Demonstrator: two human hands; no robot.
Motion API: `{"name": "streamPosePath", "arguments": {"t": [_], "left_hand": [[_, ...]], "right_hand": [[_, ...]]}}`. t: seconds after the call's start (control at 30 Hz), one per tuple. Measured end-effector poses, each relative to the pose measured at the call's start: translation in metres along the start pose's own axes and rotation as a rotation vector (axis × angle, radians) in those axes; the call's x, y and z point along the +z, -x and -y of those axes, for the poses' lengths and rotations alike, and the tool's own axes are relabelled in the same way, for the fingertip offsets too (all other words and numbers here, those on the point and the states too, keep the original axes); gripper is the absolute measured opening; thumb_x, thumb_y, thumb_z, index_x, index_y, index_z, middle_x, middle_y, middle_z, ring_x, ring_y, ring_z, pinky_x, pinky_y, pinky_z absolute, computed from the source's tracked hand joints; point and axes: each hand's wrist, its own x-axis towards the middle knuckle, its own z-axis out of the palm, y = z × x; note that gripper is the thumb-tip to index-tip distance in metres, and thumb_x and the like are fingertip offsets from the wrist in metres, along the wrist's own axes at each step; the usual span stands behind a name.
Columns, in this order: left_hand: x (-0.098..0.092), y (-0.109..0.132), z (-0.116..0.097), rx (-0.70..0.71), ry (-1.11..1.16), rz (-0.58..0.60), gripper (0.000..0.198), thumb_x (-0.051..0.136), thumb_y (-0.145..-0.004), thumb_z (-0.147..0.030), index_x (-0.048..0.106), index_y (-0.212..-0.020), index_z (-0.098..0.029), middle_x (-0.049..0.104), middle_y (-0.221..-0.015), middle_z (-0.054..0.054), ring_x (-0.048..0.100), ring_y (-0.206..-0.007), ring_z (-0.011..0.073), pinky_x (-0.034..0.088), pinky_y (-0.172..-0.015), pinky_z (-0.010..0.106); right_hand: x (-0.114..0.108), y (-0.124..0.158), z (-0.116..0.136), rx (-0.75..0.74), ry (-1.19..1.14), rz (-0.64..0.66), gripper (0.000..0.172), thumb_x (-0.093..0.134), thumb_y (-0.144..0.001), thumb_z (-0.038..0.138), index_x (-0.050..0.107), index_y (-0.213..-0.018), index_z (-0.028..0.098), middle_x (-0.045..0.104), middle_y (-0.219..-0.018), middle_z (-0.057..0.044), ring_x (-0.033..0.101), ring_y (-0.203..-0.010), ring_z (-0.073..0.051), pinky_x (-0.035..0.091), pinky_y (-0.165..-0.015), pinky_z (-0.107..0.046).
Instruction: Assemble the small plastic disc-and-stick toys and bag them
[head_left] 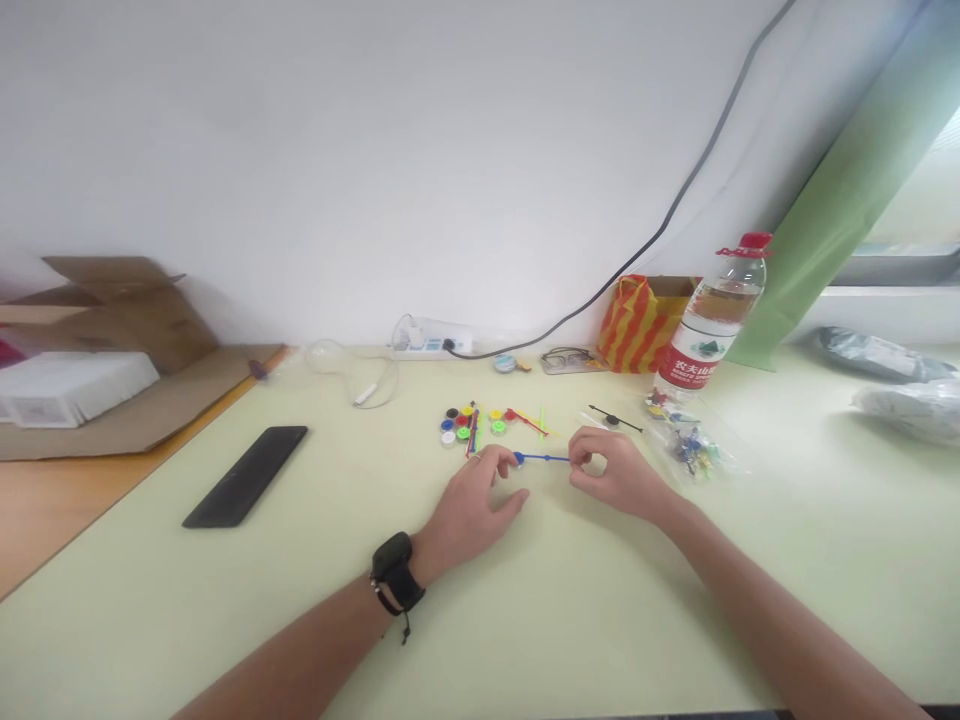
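Observation:
A thin blue plastic stick with a round blue piece at its left end lies across the space between my hands. My right hand pinches the stick's right end between thumb and fingers. At the other end, my left hand has its fingertips at the blue round piece, its thumb stretched apart. Whether those fingertips touch the piece is hard to tell. Just beyond are several small coloured discs, a red stick and a black stick with a black round piece.
A water bottle and a clear bag of small coloured parts stand at the right. Behind are a striped bag and a power strip. A black flat object and a cardboard box are at the left.

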Motion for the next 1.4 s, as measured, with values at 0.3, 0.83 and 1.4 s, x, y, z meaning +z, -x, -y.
{"name": "streamPosePath", "arguments": {"t": [0.3,0.83,1.4], "left_hand": [[0.004,-0.005,0.008,0.044,0.037,0.025,0.013,0.063,-0.093,-0.026,0.067,-0.104,-0.023,0.064,-0.111,0.006,0.059,-0.106,0.0233,0.047,-0.098,0.039],[0.004,-0.013,0.01,-0.279,0.755,0.167,0.034,0.083,-0.079,-0.037,0.072,-0.102,-0.016,0.072,-0.082,0.005,0.068,-0.076,0.0158,0.056,-0.071,0.028],[-0.003,-0.017,0.006,-0.282,0.83,0.132,0.035,0.085,-0.078,-0.038,0.074,-0.1,-0.014,0.074,-0.09,0.007,0.071,-0.081,0.017,0.058,-0.079,0.03]], "right_hand": [[-0.003,-0.004,0.002,0.083,-0.307,-0.039,0.011,0.06,-0.073,0.015,0.057,-0.065,0.022,0.062,-0.072,-0.002,0.057,-0.069,-0.018,0.049,-0.066,-0.032],[0.022,-0.002,0.014,0.145,-0.529,0.089,0.017,0.074,-0.086,0.036,0.079,-0.096,0.022,0.072,-0.094,-0.007,0.067,-0.085,-0.019,0.057,-0.078,-0.033],[0.03,0.003,0.011,-0.089,-0.252,-0.056,0.02,0.063,-0.092,0.02,0.082,-0.092,0.026,0.068,-0.095,-0.007,0.067,-0.084,-0.019,0.055,-0.072,-0.031]]}}
